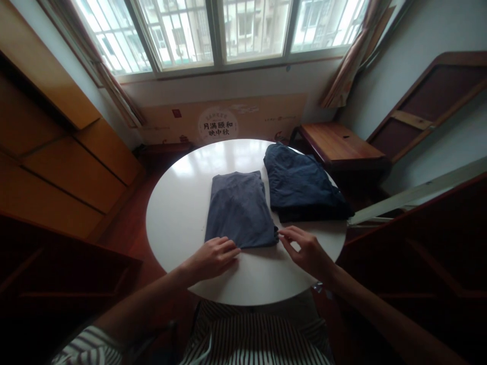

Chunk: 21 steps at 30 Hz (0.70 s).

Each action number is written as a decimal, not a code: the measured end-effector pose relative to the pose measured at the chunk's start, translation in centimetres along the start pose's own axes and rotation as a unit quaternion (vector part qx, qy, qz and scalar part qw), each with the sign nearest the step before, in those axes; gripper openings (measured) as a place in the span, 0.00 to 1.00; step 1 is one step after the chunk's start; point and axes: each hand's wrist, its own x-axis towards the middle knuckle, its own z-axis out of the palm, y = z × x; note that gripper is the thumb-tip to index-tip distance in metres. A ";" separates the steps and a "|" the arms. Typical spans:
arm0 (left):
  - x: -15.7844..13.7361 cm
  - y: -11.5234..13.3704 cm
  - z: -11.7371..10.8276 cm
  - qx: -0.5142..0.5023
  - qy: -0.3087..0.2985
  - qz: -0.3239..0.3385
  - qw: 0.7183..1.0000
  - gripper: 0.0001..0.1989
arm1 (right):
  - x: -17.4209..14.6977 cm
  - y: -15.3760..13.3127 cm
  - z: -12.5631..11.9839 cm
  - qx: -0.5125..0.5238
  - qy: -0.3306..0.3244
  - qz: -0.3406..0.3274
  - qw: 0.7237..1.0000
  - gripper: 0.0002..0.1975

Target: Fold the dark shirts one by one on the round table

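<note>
Resting on a round white table (pixel 175 213), two folded garments were recorded by the head camera: one grey folded garment (pixel 239 209) at the centre and one darker navy folded garment (pixel 300 183) just beside it on the right, the two nearly touching along their inner edges. Two bare hands were counted at the near edge of the grey piece. The left hand (pixel 213 257) was laid flat on the tabletop, fingers loosely spread and extended, their tips touching the grey garment's near hem; nothing was held in it. The right hand (pixel 306 248) was set at the garment's near right corner, fingers narrowly curled and the fingertips (pixel 283 234) brought to the cloth's corner; whether the fabric was actually pinched could not be told.

One small wooden side table (pixel 337 144) was seen behind the navy garment, against the wall. Wooden cabinets (pixel 72 172) were seen along the left side. One wide barred window (pixel 220 30) was framed by two drawn curtains. Beneath it, one cardboard panel (pixel 228 121) was leaned against the wall, printed with a round emblem carrying the characters 月满颐和 and 映中秋; smaller print on the panel was too blurred to be read. A striped garment was worn by the person, visible at the bottom of the view.
</note>
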 end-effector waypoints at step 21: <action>10.2 4.3 2.4 -0.010 -0.042 -0.057 0.997 0.14 | 3.2 1.2 1.7 0.263 0.020 0.253 0.931 0.16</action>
